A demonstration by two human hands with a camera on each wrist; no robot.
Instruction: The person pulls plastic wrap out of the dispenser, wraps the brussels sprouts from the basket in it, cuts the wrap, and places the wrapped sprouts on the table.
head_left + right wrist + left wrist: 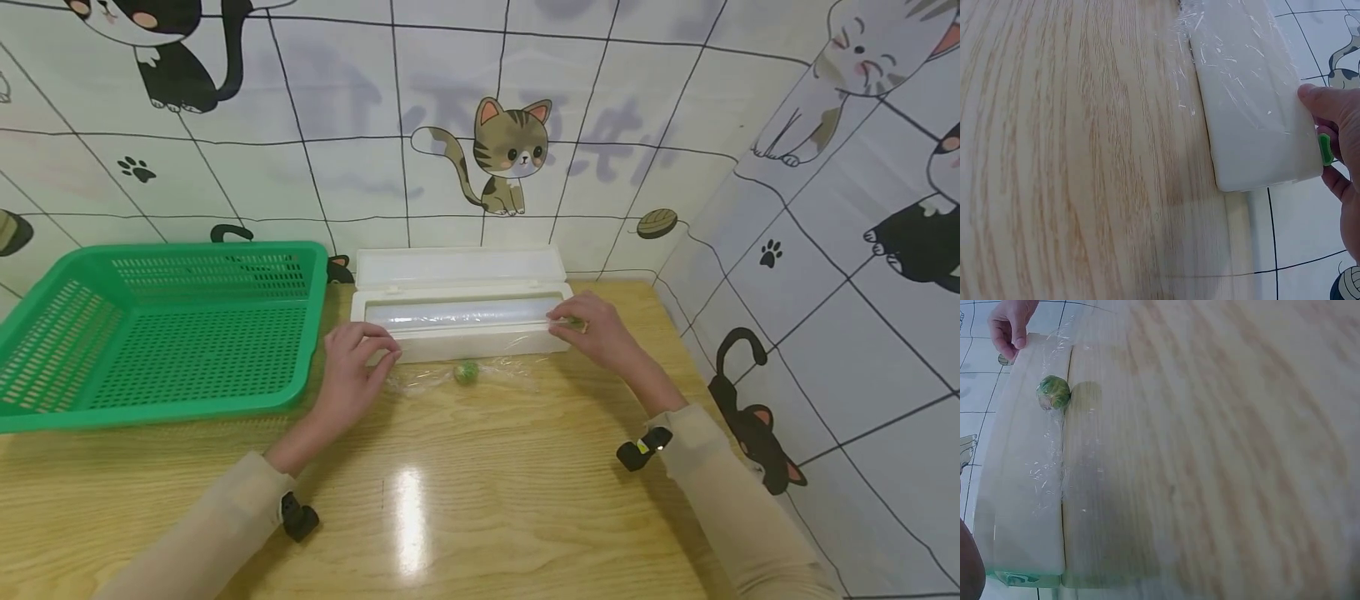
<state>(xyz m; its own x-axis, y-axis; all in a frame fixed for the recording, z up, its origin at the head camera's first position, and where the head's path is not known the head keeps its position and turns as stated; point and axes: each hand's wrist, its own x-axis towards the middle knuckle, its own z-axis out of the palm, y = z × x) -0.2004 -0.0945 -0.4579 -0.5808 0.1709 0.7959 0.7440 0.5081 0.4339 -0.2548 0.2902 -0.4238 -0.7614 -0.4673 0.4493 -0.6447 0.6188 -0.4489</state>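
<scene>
A white cling film dispenser lies on the table with its lid raised and a roll of film inside. Clear cling film drapes down its front to the table. In front sits a small round green vegetable, like a Brussels sprout, covered in wrinkled film. At the front left corner of the dispenser my left hand pinches the film between thumb and forefinger. My right hand pinches at the front right edge, beside a green slider. The left hand is mostly hidden in its wrist view.
A green plastic basket stands on the table to the left. A cat-patterned wall covering rises behind the dispenser and along the right side. The wooden table stretches towards me, between my forearms.
</scene>
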